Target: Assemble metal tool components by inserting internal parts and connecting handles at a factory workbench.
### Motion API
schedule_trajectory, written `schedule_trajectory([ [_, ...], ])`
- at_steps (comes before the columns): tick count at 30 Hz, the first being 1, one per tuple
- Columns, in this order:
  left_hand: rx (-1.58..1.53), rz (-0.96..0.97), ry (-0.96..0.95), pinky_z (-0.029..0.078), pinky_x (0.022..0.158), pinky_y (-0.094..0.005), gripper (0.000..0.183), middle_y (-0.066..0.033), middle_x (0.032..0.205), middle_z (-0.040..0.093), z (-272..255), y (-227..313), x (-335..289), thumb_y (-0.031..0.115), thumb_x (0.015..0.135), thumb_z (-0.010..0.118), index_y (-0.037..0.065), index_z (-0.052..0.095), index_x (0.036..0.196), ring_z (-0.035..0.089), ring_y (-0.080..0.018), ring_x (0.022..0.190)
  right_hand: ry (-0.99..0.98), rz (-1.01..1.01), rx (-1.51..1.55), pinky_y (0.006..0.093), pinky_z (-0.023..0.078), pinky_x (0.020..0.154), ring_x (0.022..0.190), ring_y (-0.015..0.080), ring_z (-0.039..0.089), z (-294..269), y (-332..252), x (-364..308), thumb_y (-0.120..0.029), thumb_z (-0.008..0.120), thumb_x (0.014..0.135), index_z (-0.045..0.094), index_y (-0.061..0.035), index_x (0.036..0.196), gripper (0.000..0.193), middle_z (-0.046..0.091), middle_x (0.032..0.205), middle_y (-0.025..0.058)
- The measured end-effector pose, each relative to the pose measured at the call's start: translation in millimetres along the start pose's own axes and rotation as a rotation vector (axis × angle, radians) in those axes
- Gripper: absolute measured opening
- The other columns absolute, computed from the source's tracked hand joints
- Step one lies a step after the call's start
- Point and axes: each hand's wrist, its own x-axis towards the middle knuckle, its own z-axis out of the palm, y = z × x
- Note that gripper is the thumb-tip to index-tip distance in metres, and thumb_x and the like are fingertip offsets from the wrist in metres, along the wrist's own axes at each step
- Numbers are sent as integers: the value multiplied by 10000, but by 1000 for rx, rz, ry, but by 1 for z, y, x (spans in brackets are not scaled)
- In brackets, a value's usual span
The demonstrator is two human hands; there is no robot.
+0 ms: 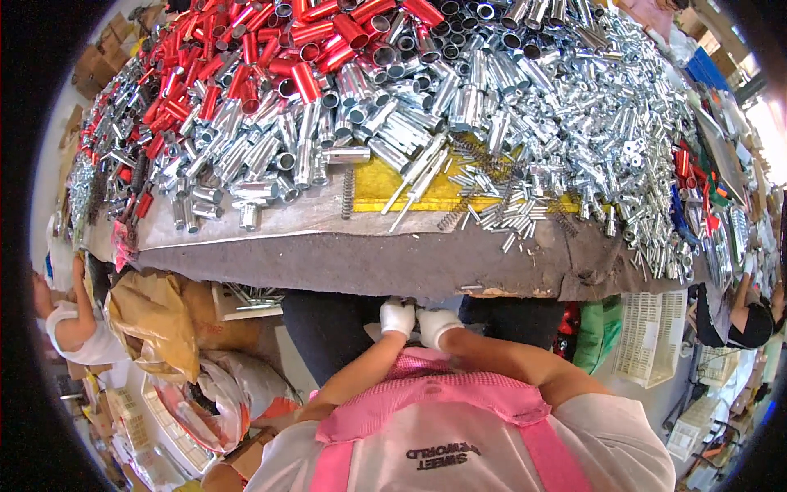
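Observation:
Both of my hands wear white gloves and sit close together at my lap, just below the table's front edge. My left hand (397,318) is closed, its fingers curled away from view. Beside it, almost touching, my right hand (438,325) is closed too. What they hold, if anything, is hidden by the gloves. On the table before them lie a long coil spring (348,193), several long thin silver rods (416,179) and a scatter of short silver pins (510,211). The rods and pins lie partly over a yellow tray (377,190).
Red metal tubes (305,80) and silver metal tubes (305,160) are heaped across the table. Grey cloth (328,261) covers its front edge. A brown sack (152,316) stands left, a white plastic crate (649,338) right. Other people (86,328) are at both sides.

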Motion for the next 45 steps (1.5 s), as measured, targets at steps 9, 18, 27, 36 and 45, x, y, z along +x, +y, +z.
schedule_trajectory([
  [9,-278,-136,43,471,739,-457,291,-275,879,619,-46,43,-25,216,830,511,-35,632,916,595,-430,851,-35,-184,-110,433,511,778,928,353,636,-19,2,-13,-150,557,783,605,-31,1057,303,649,1002,209],
  [18,-29,34,45,477,784,-464,310,-227,886,644,25,-6,-7,280,832,487,17,651,852,616,-391,854,-39,-79,-12,433,494,821,981,365,608,10,20,2,-207,596,754,529,-45,1170,451,626,1064,213],
  [27,-529,1033,-125,459,785,-365,520,-153,1044,522,-144,136,-54,404,871,601,18,416,1167,550,-256,912,270,-522,558,326,487,784,877,193,619,-95,62,-159,-233,511,888,589,-39,1073,279,626,956,136],
  [36,-1042,971,-704,314,1006,-388,762,-184,1254,453,-152,314,-156,373,883,601,34,166,1409,457,-258,1137,1315,-37,958,392,452,882,1063,353,571,17,61,-285,-139,672,769,410,7,1276,589,572,1106,252],
  [45,-484,498,-668,413,941,-327,422,-132,1174,537,-113,209,-106,135,946,463,17,368,1340,536,-197,1042,1728,1639,737,506,425,859,1071,462,517,421,186,-384,-362,486,916,316,-95,1368,552,519,1201,288],
])
